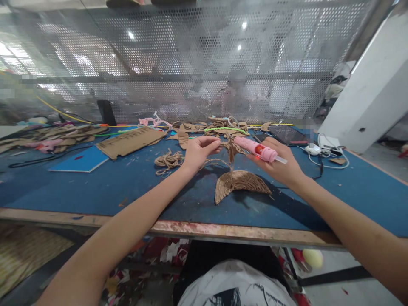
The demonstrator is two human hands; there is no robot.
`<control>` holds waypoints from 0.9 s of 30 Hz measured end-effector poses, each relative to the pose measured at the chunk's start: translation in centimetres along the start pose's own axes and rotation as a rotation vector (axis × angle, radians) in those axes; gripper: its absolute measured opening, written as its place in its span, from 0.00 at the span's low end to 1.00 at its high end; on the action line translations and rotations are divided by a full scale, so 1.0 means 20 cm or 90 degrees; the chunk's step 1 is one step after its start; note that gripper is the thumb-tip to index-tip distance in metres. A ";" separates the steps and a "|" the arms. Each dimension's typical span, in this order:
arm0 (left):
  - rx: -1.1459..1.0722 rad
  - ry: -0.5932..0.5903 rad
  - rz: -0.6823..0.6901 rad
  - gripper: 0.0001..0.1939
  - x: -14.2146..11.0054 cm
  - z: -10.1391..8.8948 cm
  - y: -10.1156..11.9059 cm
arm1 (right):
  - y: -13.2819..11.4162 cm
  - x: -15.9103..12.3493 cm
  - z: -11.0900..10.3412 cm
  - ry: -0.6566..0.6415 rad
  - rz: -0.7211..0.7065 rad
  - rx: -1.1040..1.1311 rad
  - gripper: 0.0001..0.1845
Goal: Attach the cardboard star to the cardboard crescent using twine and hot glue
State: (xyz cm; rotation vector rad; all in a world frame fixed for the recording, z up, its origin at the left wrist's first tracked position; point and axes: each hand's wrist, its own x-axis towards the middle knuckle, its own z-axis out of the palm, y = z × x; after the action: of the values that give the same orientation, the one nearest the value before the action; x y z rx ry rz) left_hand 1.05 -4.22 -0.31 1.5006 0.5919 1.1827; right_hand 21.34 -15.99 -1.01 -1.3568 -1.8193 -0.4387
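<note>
My right hand (282,163) is closed around a pink glue gun (259,149) with a clear glue stick at its rear; its nozzle points left at a small cardboard tree-like piece (232,149). That piece rises from a layered cardboard mound (240,182) on the blue table top (127,182). My left hand (199,151) pinches a strand of brown twine (213,161) next to the cardboard piece. A loose coil of the same twine (168,161) lies just left of my left hand.
Cardboard sheets (129,141) and scraps (57,135) cover the back left, beside a blue book (81,160). A green pipe cleaner (225,129), pink ones (153,122), a tablet (288,135) and a white charger with cable (314,149) lie at the back. Perforated metal screen (204,63) behind.
</note>
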 end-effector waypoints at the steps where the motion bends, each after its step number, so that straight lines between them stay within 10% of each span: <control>1: -0.007 0.002 -0.004 0.19 0.00 0.00 0.00 | 0.00 0.00 0.00 0.001 0.003 0.002 0.16; 27: -0.005 0.035 0.037 0.16 0.03 -0.02 -0.02 | -0.01 0.00 -0.01 0.004 0.019 0.015 0.17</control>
State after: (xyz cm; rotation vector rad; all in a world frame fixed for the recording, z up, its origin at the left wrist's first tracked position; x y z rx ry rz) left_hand 1.05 -3.42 -0.40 1.4915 0.5842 1.2728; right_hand 21.28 -16.08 -0.86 -1.3629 -1.7921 -0.4046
